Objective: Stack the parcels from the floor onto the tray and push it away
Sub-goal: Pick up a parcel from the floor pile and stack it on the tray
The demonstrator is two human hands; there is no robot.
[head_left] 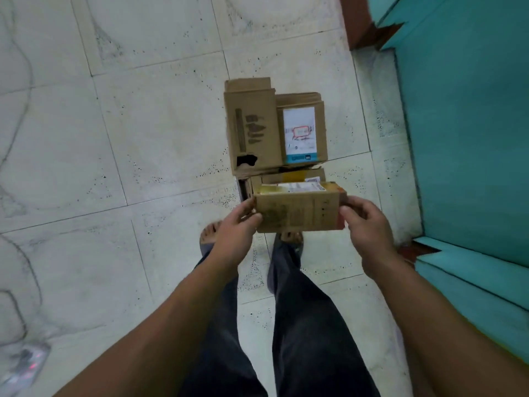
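Small brown cardboard parcel w/ white label on top (300, 213) held in air, above near edge of stack. L hand (239, 222) pinches its left end, thumb on front face. R hand (363, 222) grips right end, fingers curled. Below: long brown carton w/ dark print (252, 130) beside brown carton w/ white-teal label (300, 133); yellow-taped parcel (292, 176) peeks out beneath. Tray not visible, prob. under stack. Keep parcel level, lower onto flat tops, bridge seam btwn cartons, let go only once seated.
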